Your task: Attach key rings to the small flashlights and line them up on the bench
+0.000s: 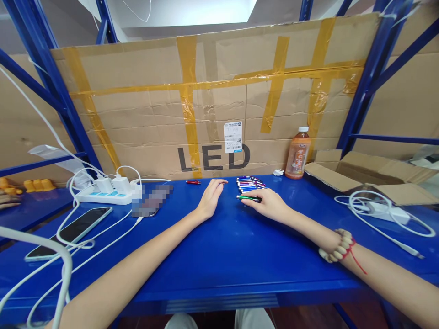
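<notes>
Thick white cable curved across the lower left corner, close to the camera, beside a person's outstretched left forearm. Both forearms reached over a blue worktop. On it, the left hand rested with fingers loosely extended, and nothing could be seen in its grasp. The right hand, a beaded bracelet on its wrist, pinched a green pen between thumb and fingers. That pen lay crosswise at the near edge of a row of colourful pens, set roughly side by side. One red pen lay apart, left of the row, beyond the left hand.

The step in hand appeared to be handling the green pen at the row; whether it was being set down or picked up could not be told. The next move seemed to call for a light grip, with the fingers kept clear of the neighbouring pens.

Behind stood a taped cardboard sheet printed "LED", with an orange drink bottle before it at right.
</notes>
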`<act>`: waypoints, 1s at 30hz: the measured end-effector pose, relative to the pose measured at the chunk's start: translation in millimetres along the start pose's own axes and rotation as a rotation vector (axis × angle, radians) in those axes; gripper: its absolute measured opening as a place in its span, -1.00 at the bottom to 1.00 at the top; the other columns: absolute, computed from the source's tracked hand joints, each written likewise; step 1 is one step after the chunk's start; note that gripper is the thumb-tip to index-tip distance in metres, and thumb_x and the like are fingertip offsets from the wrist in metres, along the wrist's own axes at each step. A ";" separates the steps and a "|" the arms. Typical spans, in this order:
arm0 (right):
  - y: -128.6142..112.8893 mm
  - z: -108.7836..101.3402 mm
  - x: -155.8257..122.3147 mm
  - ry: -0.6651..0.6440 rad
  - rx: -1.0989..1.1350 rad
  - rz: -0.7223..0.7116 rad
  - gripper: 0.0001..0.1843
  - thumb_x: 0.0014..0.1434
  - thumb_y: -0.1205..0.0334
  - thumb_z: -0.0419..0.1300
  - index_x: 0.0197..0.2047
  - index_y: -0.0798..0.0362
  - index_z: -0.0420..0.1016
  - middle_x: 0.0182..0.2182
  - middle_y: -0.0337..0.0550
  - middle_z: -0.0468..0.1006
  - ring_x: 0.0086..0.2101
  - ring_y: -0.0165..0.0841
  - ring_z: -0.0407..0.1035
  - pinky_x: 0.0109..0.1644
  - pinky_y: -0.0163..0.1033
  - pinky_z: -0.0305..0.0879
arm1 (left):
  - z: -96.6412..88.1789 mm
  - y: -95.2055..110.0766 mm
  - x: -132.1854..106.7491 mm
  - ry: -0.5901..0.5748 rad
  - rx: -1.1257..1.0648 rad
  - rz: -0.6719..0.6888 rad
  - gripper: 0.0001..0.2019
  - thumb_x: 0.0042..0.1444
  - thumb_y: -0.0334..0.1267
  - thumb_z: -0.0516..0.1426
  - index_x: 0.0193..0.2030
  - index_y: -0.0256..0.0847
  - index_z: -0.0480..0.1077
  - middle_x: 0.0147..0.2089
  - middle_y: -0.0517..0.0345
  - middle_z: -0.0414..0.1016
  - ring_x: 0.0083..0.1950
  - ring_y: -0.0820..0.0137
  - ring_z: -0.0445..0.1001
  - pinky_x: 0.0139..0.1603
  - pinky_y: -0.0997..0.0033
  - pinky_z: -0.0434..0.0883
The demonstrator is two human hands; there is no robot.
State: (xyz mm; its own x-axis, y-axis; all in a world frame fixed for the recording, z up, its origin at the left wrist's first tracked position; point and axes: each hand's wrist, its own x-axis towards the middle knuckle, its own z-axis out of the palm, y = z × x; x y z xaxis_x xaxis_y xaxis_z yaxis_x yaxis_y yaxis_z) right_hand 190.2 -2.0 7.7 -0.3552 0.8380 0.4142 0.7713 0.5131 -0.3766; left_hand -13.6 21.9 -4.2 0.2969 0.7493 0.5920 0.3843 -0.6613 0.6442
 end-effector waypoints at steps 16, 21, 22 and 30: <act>-0.8 1.3 -1.1 0.000 -0.030 0.016 -0.70 0.08 -0.09 0.09 -0.22 -0.21 0.55 -0.21 -0.34 0.56 -0.22 -0.25 0.44 -0.26 -0.21 0.33 | -0.2 1.6 0.1 0.011 -0.023 -0.026 -0.64 0.22 -0.14 -0.21 -0.10 -0.21 0.31 -0.04 0.04 0.32 -0.03 0.35 0.33 -0.04 0.36 0.31; 0.5 0.5 -0.8 -0.018 -0.033 0.021 -0.71 0.07 -0.11 0.10 -0.23 -0.24 0.55 -0.20 -0.35 0.55 -0.23 -0.25 0.44 -0.23 -0.18 0.33 | -0.5 2.6 -0.3 0.003 -0.025 -0.025 -0.64 0.22 -0.13 -0.21 -0.11 -0.22 0.31 -0.05 0.03 0.32 -0.03 0.34 0.33 -0.02 0.33 0.30; 0.7 0.5 -0.8 -0.020 -0.034 0.025 -0.72 0.08 -0.10 0.10 -0.23 -0.25 0.55 -0.20 -0.36 0.55 -0.23 -0.25 0.44 -0.23 -0.17 0.33 | -0.6 2.8 -0.3 0.001 -0.024 -0.026 -0.64 0.22 -0.13 -0.21 -0.11 -0.22 0.31 -0.05 0.03 0.32 -0.03 0.34 0.33 -0.02 0.33 0.30; 2.2 1.5 -0.8 -0.021 -0.004 -0.007 -0.73 0.08 -0.07 0.11 -0.21 -0.25 0.55 -0.19 -0.38 0.55 -0.17 -0.27 0.42 -0.17 -0.19 0.34 | -0.7 1.0 0.0 -0.005 -0.045 -0.023 -0.65 0.22 -0.12 -0.20 -0.14 -0.22 0.31 -0.08 0.05 0.31 -0.04 0.33 0.32 0.03 0.30 0.27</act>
State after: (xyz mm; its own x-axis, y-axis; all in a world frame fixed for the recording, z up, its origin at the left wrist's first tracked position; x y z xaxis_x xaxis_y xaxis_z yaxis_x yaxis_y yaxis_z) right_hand 191.3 -1.3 5.4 -0.3714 0.8383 0.3991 0.7711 0.5179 -0.3703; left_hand -13.8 21.2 -3.2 0.2924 0.7643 0.5747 0.3513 -0.6448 0.6788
